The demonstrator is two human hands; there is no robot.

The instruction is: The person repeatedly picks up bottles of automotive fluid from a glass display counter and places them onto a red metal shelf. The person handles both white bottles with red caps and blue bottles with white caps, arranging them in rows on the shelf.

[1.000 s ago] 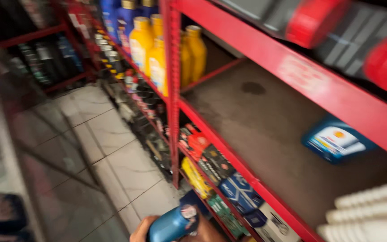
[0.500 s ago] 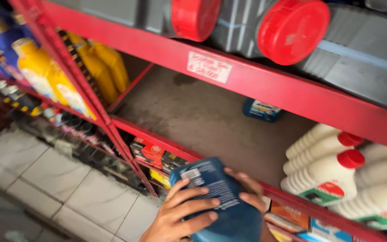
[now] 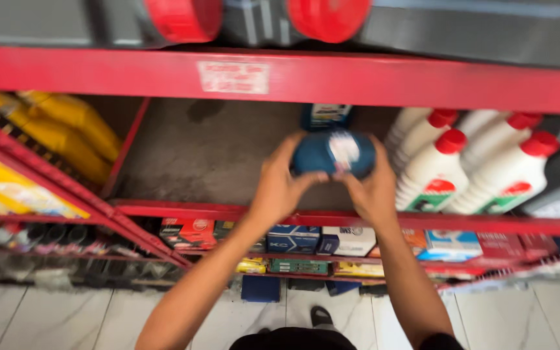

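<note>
Both my hands hold a blue plastic bottle (image 3: 334, 154) with a pale label, raised in front of the middle level of a red metal shelf (image 3: 163, 209). My left hand (image 3: 279, 185) grips its left side and my right hand (image 3: 372, 188) grips its right side. Behind it, deep on the same level, stands another blue bottle (image 3: 326, 115). White bottles with red caps (image 3: 437, 170) stand just to the right of my hands.
Yellow bottles (image 3: 66, 126) fill the shelf bay to the left. Grey containers with red caps (image 3: 328, 16) sit on the level above. Small boxes (image 3: 293, 238) line the lower level. Pale floor tiles (image 3: 53, 317) and my shoe (image 3: 321, 316) lie below.
The view has swung to face the shelf. The blue bottle has gone from low beside me up to the middle shelf level, now held with both hands.
</note>
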